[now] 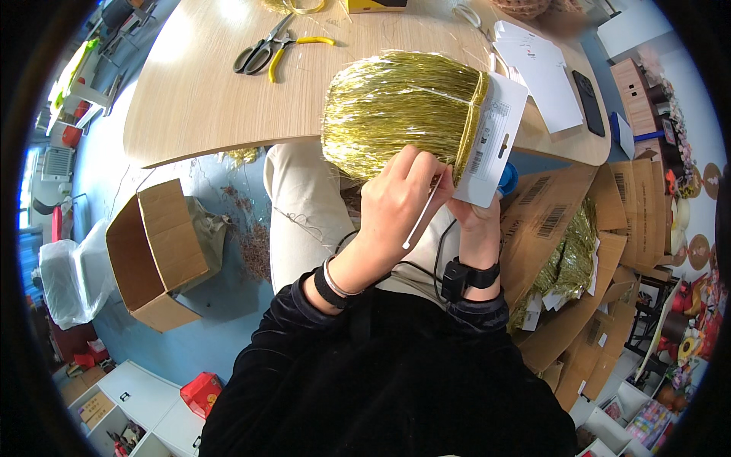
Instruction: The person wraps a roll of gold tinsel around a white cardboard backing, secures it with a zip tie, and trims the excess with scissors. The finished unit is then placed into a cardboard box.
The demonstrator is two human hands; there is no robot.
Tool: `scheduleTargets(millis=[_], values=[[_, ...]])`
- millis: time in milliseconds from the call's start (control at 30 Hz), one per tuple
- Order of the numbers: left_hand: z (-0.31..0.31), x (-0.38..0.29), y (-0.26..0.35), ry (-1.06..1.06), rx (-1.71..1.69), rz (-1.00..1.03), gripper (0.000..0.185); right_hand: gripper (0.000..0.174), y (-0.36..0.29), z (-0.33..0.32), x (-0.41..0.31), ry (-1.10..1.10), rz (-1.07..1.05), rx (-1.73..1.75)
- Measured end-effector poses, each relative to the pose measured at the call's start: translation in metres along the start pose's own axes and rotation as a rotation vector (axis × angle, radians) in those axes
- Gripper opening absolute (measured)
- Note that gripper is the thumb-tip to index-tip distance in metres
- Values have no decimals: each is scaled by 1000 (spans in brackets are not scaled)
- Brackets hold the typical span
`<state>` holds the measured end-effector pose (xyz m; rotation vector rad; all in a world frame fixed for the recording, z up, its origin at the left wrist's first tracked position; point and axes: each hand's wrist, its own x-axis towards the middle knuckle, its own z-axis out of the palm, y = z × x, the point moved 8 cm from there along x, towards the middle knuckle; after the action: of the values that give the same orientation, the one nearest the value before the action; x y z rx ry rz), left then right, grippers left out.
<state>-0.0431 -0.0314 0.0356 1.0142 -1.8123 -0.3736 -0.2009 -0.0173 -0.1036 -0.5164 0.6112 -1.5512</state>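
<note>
A thick bundle of gold tinsel fringe [400, 108] lies over the table's near edge, above my lap. Along its right end runs a white header card [495, 137] with a hang hole and printed codes. One thin white plastic tie [442, 94] crosses the tinsel near the card. The fingers of my left hand [397, 185] pinch a second white cable tie [422, 214] at the bundle's lower right; its head points down toward my wrist. From below, my right hand [474, 214] grips the card's lower corner and the bundle, with its fingers partly hidden behind them.
On the wooden table [194, 97] lie black scissors [257, 54], yellow-handled pliers [285, 48], white cards [534, 68] and a phone [588, 100]. Right of my legs stands a carton [548, 211] holding more gold tinsel [571, 263]. An open cardboard box [171, 240] sits on the floor at left.
</note>
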Motion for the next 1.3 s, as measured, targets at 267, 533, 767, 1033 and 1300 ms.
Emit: scheduleTargets(millis=[267, 533, 767, 1033, 1300], values=[[1, 1, 1, 8, -28, -6, 17, 37, 8, 1, 13, -138, 102, 319], [1, 2, 0, 10, -50, -17, 17, 38, 9, 6, 15, -140, 108, 379], [1, 1, -2, 34, -54, -24, 17, 37, 10, 5, 14, -107, 122, 375], [-4, 3, -1, 40, 12, -13, 19, 33, 8, -3, 4, 47, 124, 170], [-6, 1, 0, 18, 38, -39, 18, 31, 3, -5, -6, 151, 62, 24]])
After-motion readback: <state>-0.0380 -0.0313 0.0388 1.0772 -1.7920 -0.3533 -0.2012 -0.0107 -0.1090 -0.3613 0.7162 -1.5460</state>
